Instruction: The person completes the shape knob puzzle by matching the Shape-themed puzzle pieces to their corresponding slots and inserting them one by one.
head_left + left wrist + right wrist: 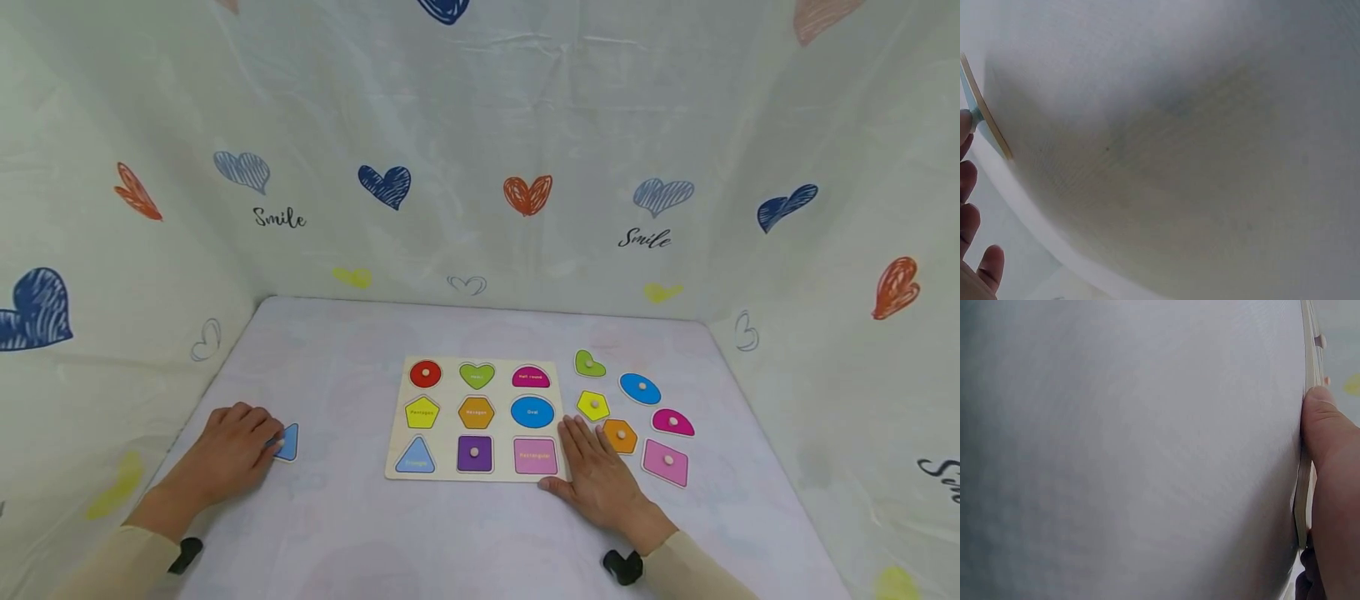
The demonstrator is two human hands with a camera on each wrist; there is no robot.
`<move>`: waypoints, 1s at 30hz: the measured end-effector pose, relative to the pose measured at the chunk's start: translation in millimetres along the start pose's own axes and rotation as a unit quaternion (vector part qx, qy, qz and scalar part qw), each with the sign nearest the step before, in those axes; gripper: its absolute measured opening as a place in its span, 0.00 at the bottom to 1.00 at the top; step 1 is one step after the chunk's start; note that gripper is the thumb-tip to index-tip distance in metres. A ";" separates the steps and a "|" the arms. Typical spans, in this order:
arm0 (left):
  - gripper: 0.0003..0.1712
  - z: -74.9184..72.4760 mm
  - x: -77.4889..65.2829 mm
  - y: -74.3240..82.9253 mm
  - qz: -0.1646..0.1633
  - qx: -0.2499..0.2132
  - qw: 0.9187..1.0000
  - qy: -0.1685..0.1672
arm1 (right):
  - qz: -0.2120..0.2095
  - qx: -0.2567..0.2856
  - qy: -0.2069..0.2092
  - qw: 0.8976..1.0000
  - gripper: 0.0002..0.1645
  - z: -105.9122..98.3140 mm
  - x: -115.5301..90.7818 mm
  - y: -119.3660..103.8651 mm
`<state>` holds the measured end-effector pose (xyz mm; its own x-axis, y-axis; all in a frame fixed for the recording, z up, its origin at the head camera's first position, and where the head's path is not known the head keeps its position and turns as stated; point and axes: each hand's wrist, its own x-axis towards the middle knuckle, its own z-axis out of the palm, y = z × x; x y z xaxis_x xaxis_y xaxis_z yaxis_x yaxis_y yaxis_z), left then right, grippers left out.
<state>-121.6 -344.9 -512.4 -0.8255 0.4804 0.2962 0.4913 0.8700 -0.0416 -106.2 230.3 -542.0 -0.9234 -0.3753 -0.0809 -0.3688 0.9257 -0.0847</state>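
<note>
On the left of the table my left hand (232,446) pinches a blue triangle puzzle piece (288,442) by its small knob. In the left wrist view the triangle piece (988,119) appears edge-on, with fingertips (965,125) at the knob. A pale wooden shape puzzle board (447,477) lies in the middle. Its red circle (425,367) and purple square (466,454) carry knobs, while the blue triangle spot (416,458) has none. My right hand (603,487) lies with straight fingers along the board's right edge, its thumb (1325,422) at the near edge.
Loose knobbed pieces lie right of the board: a green heart (588,364), blue oval (633,393), yellow pentagon (588,408), orange hexagon (625,442), magenta half round (670,423) and pink rectangle (666,472). A heart-printed curtain (465,233) surrounds the table's back and sides.
</note>
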 end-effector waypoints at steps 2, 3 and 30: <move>0.12 0.1 -0.1 0.4 0.001 0.001 1.000 -0.002 | 0.001 -0.001 -0.002 1.000 0.61 0.8 0.2 0.1; 0.12 0.0 -0.1 0.8 0.003 0.003 1.000 -0.003 | 0.001 -0.001 -0.002 1.000 0.61 1.3 0.1 0.3; 0.11 15.3 26.8 22.2 -0.044 -0.005 0.999 0.032 | 0.006 -0.001 -0.005 1.000 0.61 2.6 0.7 0.1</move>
<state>-137.1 -311.1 -520.0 -0.8465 0.3943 0.3578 0.4211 0.9070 -0.0032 -106.6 230.0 -544.6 -0.9270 -0.3639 -0.0913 -0.3572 0.9304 -0.0820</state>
